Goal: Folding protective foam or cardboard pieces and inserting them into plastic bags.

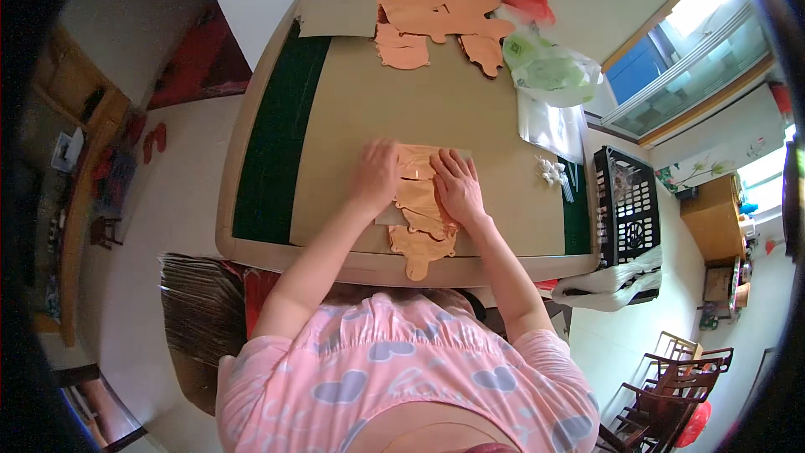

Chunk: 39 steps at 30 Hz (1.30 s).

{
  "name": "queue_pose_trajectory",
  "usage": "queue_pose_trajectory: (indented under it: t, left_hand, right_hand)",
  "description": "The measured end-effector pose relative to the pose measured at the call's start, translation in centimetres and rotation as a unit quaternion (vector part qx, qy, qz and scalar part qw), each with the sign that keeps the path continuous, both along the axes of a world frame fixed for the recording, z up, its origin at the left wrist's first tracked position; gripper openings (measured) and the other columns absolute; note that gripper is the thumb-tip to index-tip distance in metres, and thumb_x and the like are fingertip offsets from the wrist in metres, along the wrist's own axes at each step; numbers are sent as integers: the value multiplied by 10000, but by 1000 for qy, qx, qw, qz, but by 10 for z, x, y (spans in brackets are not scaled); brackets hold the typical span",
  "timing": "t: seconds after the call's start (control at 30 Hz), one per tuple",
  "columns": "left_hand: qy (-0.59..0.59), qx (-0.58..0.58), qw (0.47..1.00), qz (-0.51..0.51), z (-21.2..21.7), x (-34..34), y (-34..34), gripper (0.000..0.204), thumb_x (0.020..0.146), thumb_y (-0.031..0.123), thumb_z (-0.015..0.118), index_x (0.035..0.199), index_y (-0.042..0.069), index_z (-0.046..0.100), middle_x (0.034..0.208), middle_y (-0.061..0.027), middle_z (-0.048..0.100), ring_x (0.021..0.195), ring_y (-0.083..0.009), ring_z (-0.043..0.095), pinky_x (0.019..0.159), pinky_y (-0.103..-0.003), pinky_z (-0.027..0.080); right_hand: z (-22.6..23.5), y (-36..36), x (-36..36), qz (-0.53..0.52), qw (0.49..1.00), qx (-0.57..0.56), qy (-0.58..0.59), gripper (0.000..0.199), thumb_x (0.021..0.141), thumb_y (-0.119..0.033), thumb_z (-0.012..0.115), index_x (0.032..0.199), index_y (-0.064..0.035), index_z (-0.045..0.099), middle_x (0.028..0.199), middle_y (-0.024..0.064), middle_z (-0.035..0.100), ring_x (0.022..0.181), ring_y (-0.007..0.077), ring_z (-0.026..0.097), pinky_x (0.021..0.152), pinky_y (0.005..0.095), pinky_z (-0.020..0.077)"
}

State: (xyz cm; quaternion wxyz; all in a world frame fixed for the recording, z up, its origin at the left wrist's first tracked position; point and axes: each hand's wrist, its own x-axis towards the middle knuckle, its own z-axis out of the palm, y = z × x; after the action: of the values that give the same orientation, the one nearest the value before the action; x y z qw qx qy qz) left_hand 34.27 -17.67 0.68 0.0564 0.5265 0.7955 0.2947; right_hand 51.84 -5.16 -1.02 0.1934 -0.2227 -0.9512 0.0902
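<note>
In front of me lies a column of flat, shiny orange sheets with wavy, cut-out edges; the topmost sheet (pixel 416 160) is creased, and the lowest sheet (pixel 419 243) has a rounded tab hanging over the table's near edge. My right hand (pixel 459 187) rests flat on the right side of the column, its fingers stretched out. Beside the upper left edge is my left hand (pixel 379 172), its fingers smeared by motion. Whether it grips the sheet I cannot tell. A pale flat card (pixel 390 216) shows from beneath the orange sheets.
Brown cardboard (pixel 352 92) covers the table's middle. More orange sheets (pixel 440 13) and a grey card (pixel 339 13) lie at the far edge. A green-and-white plastic bag (pixel 549 71), clear sleeves (pixel 551 127) and small white pieces (pixel 551 172) are at right. A black crate (pixel 625 205) stands beyond.
</note>
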Motion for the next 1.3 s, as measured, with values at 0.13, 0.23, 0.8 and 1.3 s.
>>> queue_pose_trajectory:
  t: [0.13,0.23,0.8,1.3]
  left_hand:
    - [128,71,989,-35,-39,31,35,538,910,182,482,1410,23,364,1437,-187,411,1374,-327,331,1143,-505,205]
    - [87,1,995,-55,-48,44,34,571,930,253,466,1438,26,339,1500,-161,333,1419,-308,249,1160,-501,146]
    - [135,-12,989,-65,-42,41,27,580,932,286,446,1439,24,346,1508,-153,325,1420,-283,259,1149,-511,187]
    - [58,61,996,-4,-41,-23,-18,457,967,238,404,1391,66,416,1493,-121,359,1416,-266,268,1141,-539,190]
  right_hand:
    - [0,-6,-5,2,1000,11,9,399,941,-230,522,1326,-126,530,1404,105,480,1333,307,399,1096,526,293]
    - [-5,-2,-4,-6,1000,7,8,400,938,-225,524,1323,-116,536,1414,102,471,1345,299,386,1109,518,282]
    - [51,-70,85,46,944,-324,-44,313,898,-103,563,1201,-40,611,1259,147,594,1188,334,549,1069,493,349]
    - [-5,-7,-5,-31,999,-33,-16,429,982,-217,441,1388,-79,446,1470,94,408,1397,262,310,1143,491,215]
